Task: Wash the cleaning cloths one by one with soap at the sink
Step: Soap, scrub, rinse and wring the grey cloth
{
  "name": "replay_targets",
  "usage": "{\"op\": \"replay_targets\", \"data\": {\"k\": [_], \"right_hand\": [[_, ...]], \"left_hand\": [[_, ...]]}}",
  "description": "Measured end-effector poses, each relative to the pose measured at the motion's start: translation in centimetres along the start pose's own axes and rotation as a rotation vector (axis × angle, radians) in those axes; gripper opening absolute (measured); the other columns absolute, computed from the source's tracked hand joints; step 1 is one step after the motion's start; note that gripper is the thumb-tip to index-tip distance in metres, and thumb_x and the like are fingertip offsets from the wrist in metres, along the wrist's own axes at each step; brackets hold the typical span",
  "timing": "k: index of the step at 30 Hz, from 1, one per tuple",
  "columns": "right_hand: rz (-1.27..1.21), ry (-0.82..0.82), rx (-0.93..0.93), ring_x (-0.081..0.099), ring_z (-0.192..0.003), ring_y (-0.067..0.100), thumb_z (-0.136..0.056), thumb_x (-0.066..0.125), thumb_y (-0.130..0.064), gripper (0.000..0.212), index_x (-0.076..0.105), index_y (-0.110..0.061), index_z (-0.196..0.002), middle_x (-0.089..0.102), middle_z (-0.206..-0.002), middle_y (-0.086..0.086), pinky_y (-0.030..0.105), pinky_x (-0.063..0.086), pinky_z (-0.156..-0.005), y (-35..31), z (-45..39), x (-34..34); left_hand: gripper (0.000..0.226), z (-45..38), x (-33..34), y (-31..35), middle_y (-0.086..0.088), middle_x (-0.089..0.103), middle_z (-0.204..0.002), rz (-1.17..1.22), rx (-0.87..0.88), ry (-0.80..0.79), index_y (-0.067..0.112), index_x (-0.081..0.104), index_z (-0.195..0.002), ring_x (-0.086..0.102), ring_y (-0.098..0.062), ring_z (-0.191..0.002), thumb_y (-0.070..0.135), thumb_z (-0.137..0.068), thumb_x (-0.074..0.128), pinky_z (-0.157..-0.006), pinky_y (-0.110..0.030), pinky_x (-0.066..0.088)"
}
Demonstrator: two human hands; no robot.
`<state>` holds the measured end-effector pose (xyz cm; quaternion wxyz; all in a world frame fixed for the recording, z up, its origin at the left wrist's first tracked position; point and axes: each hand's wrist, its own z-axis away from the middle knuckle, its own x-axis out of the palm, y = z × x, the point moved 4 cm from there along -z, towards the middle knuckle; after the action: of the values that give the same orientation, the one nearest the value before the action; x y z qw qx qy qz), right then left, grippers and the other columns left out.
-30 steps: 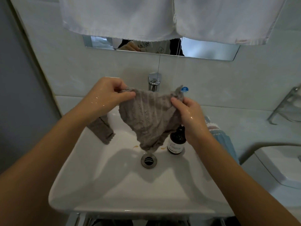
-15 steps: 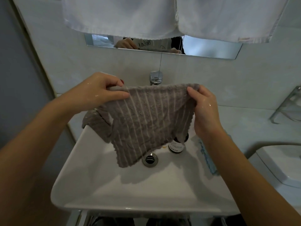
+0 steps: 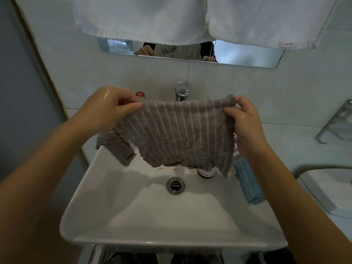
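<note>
— Grey ribbed cloth (image 3: 179,134), spread wide above the sink (image 3: 171,221). Who has it?

— Both hands. The left hand (image 3: 110,109) pinches the top left corner between thumb and curled fingers; the right hand (image 3: 245,121) pinches the top right corner the same way. Both look wet.

— And the cloth hangs free?

— Yes, its lower edge dangles over the basin, above the drain (image 3: 175,185).

— Other cloths?

— A second grey cloth (image 3: 118,147) is draped over the far left rim, and a blue cloth (image 3: 247,183) lies over the right rim.

— Soap?

— A dark bottle (image 3: 206,172) stands in the basin just behind the held cloth, mostly hidden. The tap (image 3: 182,91) is at the far side, white towels (image 3: 190,18) hang above.
</note>
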<state>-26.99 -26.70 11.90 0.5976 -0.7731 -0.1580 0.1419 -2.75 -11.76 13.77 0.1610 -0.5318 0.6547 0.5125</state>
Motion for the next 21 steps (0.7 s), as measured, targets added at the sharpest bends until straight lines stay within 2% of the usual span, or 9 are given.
{"op": "replay_targets", "data": {"k": [2,4,7,10,12,14,17,21], "right_hand": [[0.039,-0.005,0.027,0.052,-0.05,0.0,-0.097,0.044,-0.002,0.024,0.057,-0.017,-0.083,0.057,-0.063,-0.007,0.015,0.04,-0.047,0.4,0.0,0.0],[0.054,-0.032,0.057,0.054,-0.059,0.003,-0.099,0.048,-0.011,0.019,0.057,-0.018,-0.084,0.058,-0.071,-0.005,0.018,0.042,-0.052,0.8,-0.1,0.0],[0.066,-0.061,0.055,0.052,-0.067,0.009,-0.1,0.051,-0.019,0.022,0.055,-0.017,-0.078,0.054,-0.075,-0.002,0.02,0.044,-0.056,0.8,-0.2,-0.1],[0.095,-0.037,0.003,0.05,-0.073,0.017,-0.101,0.051,-0.019,0.024,0.054,-0.016,-0.077,0.052,-0.08,0.007,0.024,0.043,-0.058,0.8,-0.2,0.0],[0.091,0.017,-0.013,0.048,-0.071,0.018,-0.1,0.052,-0.018,0.023,0.055,-0.017,-0.078,0.053,-0.079,0.008,0.027,0.039,-0.057,0.9,-0.3,0.0],[0.086,0.066,-0.001,0.051,-0.063,0.012,-0.1,0.053,-0.016,0.018,0.059,-0.016,-0.083,0.057,-0.072,0.002,0.022,0.04,-0.054,1.1,-0.3,0.2],[0.095,0.122,0.016,0.054,-0.056,0.005,-0.098,0.054,-0.012,0.018,0.063,-0.018,-0.084,0.062,-0.068,-0.002,0.018,0.042,-0.051,1.5,-0.5,0.8],[0.185,0.136,-0.06,0.055,-0.057,0.01,-0.097,0.055,-0.015,0.02,0.062,-0.023,-0.08,0.062,-0.064,-0.004,0.026,0.043,-0.055,1.7,-0.4,2.2]], "left_hand": [[0.02,-0.1,0.0,0.2,-0.001,0.063,-0.073,0.042,-0.015,0.003,0.025,0.065,-0.076,0.058,-0.012,-0.068,0.028,-0.094,0.058,-0.066,-0.035,0.047],[0.025,-0.2,0.0,0.3,-0.002,0.059,-0.071,0.133,-0.069,0.017,0.022,0.061,-0.074,0.052,-0.003,-0.06,0.025,-0.098,0.053,-0.062,-0.027,0.043],[0.029,-0.2,0.2,0.0,-0.003,0.054,-0.067,0.207,-0.169,0.009,0.018,0.059,-0.074,0.048,-0.008,-0.055,0.025,-0.1,0.05,-0.055,-0.028,0.039],[0.028,0.0,0.6,-0.5,-0.001,0.055,-0.062,0.284,-0.249,-0.044,0.018,0.061,-0.073,0.05,-0.001,-0.045,0.026,-0.099,0.052,-0.051,-0.028,0.039],[0.026,0.0,1.0,-0.6,-0.002,0.059,-0.065,0.365,-0.294,-0.062,0.018,0.065,-0.075,0.053,-0.003,-0.048,0.026,-0.097,0.055,-0.053,-0.028,0.041],[0.024,0.0,1.4,-0.6,-0.003,0.061,-0.067,0.43,-0.342,-0.063,0.018,0.066,-0.075,0.054,-0.006,-0.052,0.025,-0.096,0.058,-0.053,-0.026,0.042],[0.02,-0.3,2.0,-0.2,-0.003,0.063,-0.069,0.353,-0.377,-0.016,0.021,0.069,-0.073,0.055,-0.012,-0.06,0.025,-0.093,0.063,-0.056,-0.027,0.042],[0.018,-0.7,2.9,1.1,-0.006,0.064,-0.072,0.367,-0.384,0.038,0.015,0.072,-0.076,0.056,-0.015,-0.063,0.025,-0.09,0.066,-0.064,-0.031,0.044]]}}
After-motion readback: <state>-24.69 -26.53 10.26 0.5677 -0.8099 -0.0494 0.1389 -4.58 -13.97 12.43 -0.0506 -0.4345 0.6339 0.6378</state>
